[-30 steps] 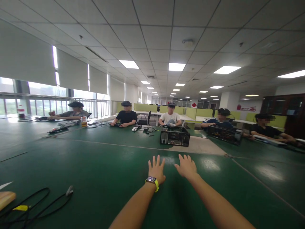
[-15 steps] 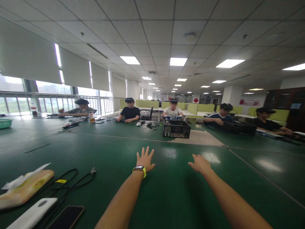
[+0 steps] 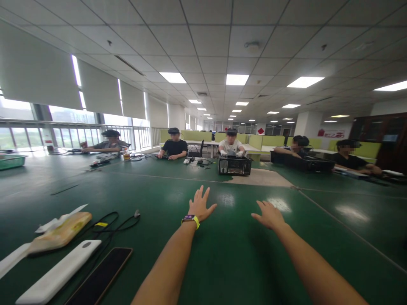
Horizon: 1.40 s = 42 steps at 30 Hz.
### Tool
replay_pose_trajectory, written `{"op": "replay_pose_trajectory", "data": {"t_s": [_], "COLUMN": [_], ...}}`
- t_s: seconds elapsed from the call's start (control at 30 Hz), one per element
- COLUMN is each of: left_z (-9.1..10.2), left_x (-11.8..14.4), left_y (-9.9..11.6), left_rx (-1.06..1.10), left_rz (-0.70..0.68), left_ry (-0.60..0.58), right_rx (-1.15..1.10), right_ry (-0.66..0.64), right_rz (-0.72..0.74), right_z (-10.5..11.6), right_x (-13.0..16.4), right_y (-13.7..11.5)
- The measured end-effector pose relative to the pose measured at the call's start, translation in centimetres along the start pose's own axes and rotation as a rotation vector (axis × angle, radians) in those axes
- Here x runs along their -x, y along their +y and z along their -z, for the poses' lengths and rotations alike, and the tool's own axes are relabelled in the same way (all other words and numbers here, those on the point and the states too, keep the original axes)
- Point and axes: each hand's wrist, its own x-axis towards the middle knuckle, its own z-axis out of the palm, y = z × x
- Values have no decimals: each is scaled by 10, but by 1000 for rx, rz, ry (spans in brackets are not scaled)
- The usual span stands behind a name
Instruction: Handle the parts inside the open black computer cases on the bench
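Note:
Both my arms stretch forward over a wide green table (image 3: 222,254). My left hand (image 3: 200,205) is held out with its fingers spread and holds nothing; a watch with a yellow band (image 3: 191,220) is on its wrist. My right hand (image 3: 269,215) is also out flat, palm down, fingers apart and holding nothing. Neither hand touches any object. The nearest things lie to my left: a black phone (image 3: 101,275), a white power bank (image 3: 59,273) and a black cable (image 3: 116,222).
A tissue pack (image 3: 60,231) lies at the left near the cable. An open black computer case (image 3: 234,165) stands across the table before a seated person in white. Several other people sit along the far side with more cases and small parts. A green basket (image 3: 11,162) is far left.
My hands have drawn apart, the left one shifting left. The view has tipped down, bringing the tissue pack, the power bank and the phone into sight.

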Motion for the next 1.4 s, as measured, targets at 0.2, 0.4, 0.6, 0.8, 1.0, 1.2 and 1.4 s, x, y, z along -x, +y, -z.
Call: {"op": "replay_pose_trajectory", "data": {"t_s": [0.2, 0.4, 0.6, 0.8, 1.0, 1.2, 1.4], "left_z": [2, 10, 13, 12, 8, -8, -7], "left_x": [11, 15, 12, 10, 10, 0, -45], "left_y": [13, 17, 20, 19, 12, -5, -58], "left_rx": [52, 77, 100, 104, 123, 236, 394], "left_rz": [56, 61, 89, 98, 104, 169, 289], "left_ry": [116, 180, 226, 226, 210, 180, 329], "right_rx": [69, 126, 127, 123, 88, 45, -91], "right_ry": [84, 226, 251, 208, 187, 155, 78], "right_rz": [-63, -203, -246, -173, -127, -93, 78], "right_z": [16, 62, 80, 65, 56, 51, 27], "right_x": [14, 19, 23, 20, 14, 15, 61], "right_y": [6, 42, 71, 63, 47, 35, 13]}}
